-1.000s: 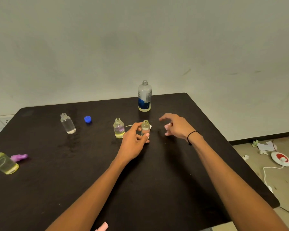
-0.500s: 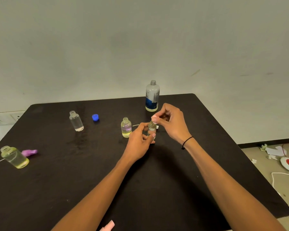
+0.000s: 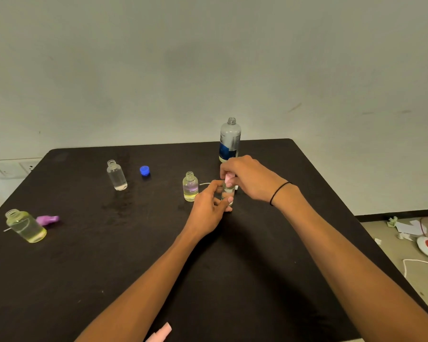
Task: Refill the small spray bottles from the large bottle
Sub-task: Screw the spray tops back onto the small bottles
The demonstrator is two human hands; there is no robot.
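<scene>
Head view: my left hand grips a small bottle just before the large bottle. My right hand pinches a pink spray cap onto its neck.

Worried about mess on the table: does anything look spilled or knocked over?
A faint wet-looking smear marks the table below the near-empty small bottle. A purple spray head lies on its side at left. All bottles stand upright.

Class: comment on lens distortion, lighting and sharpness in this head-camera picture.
Head view: wide-angle lens bows the table edges; soft, dim light gives faint shadows under the hands; the large bottle looks fairly sharp, its label unreadable; floor clutter at right is blurry.
</scene>
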